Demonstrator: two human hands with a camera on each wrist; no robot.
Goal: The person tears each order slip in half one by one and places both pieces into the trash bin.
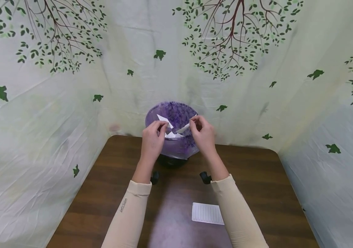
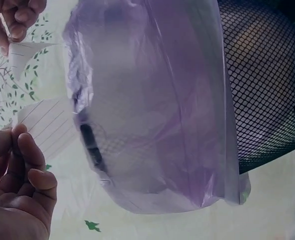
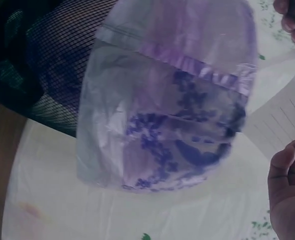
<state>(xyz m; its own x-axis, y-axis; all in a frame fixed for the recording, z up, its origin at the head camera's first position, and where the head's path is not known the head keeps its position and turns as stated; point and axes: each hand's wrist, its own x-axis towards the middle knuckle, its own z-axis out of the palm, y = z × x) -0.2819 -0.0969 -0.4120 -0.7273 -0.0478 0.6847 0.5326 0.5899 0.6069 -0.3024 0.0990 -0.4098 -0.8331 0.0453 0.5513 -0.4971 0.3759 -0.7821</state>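
Note:
A mesh bin (image 2: 262, 75) with a purple plastic liner (image 1: 176, 151) folded over its rim stands at the table's far edge. Over the bin's mouth, my left hand (image 1: 153, 139) pinches a piece of lined paper (image 2: 47, 125) between thumb and fingers. Opposite it, my right hand (image 1: 203, 136) pinches another lined paper piece (image 3: 282, 117) the same way. The two pieces are apart. Between the hands, white paper scraps (image 1: 174, 135) show inside the liner near its front rim. The bin's deeper inside is hidden.
On the brown wooden table (image 1: 241, 165), a lined white sheet (image 1: 207, 213) lies partly behind the right sleeve. Dark wrist-worn pieces (image 1: 205, 177) sit by both wrists. A leaf-printed curtain (image 1: 123, 93) rises close behind the bin and along both sides.

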